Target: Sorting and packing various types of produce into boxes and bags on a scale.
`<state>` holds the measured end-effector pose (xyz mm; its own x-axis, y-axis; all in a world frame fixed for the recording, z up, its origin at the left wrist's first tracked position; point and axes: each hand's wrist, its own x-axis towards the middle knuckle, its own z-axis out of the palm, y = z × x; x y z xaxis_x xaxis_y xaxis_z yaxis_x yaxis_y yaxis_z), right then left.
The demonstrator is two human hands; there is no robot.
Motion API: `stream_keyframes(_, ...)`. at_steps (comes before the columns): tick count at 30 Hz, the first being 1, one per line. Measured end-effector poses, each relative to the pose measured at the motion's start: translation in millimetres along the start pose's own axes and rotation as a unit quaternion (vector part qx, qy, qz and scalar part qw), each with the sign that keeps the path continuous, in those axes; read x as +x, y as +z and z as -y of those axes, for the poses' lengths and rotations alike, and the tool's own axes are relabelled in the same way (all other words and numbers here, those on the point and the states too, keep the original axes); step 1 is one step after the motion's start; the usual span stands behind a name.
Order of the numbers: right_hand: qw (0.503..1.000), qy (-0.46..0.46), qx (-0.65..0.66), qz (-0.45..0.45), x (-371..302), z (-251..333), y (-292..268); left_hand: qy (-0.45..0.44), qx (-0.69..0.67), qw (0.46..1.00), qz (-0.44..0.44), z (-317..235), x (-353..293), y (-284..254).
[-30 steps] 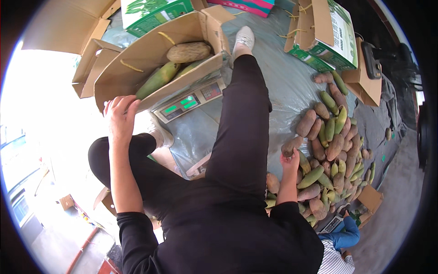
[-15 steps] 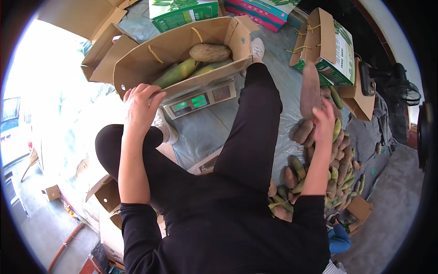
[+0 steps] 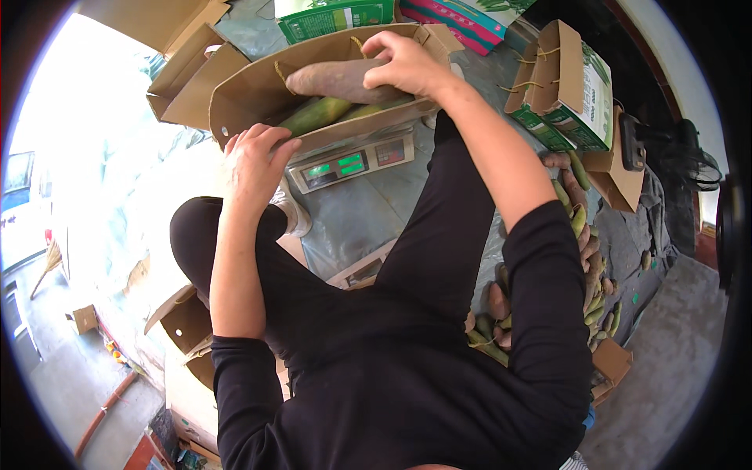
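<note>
My right hand [image 3: 407,69] is closed round one end of a long brownish-pink root vegetable [image 3: 333,79], held level over an open cardboard box [image 3: 235,98]. Inside the box lie green, elongated vegetables [image 3: 317,115], partly covered by the held one. My left hand [image 3: 254,160] grips the box's near left rim, fingers curled over the edge and thumb apart. Under the box is a weighing scale [image 3: 351,163] with lit green displays, its front panel facing me.
A pile of green and brownish vegetables [image 3: 595,266] lies on my right, partly behind my arm. Green-and-white cartons with rope handles [image 3: 560,90] stand at the far right, near a black fan [image 3: 685,160]. Another open carton [image 3: 192,82] is at the far left.
My right hand has carried the brownish-pink vegetable from beside the pile on the right, leftward to above the box. My left hand stays at the box rim.
</note>
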<state>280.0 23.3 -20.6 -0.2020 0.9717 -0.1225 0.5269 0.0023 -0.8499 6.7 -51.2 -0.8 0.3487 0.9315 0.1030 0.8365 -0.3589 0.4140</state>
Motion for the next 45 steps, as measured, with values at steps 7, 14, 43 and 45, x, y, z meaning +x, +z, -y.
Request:
stream_keyframes(7,0.996,-0.042,-0.025,-0.079,-4.1,-24.1,17.5,0.025,0.008,0.999,-0.025,4.6,0.9,2.0)
stream_keyframes(14,0.974,-0.011,0.043,-0.223,-73.6,-52.2,-35.6,-0.004,-0.011,0.999,-0.038,4.9,0.6,-0.6)
stream_keyframes(43,0.951,0.055,0.163,-0.257,-95.6,-82.3,-23.3,-0.074,-0.044,0.994,-0.068,2.7,1.3,-7.3)
stream_keyframes(45,0.951,0.056,0.160,-0.258,-95.0,-83.4,-23.0,-0.072,-0.044,0.994,-0.074,0.9,1.6,-9.2)
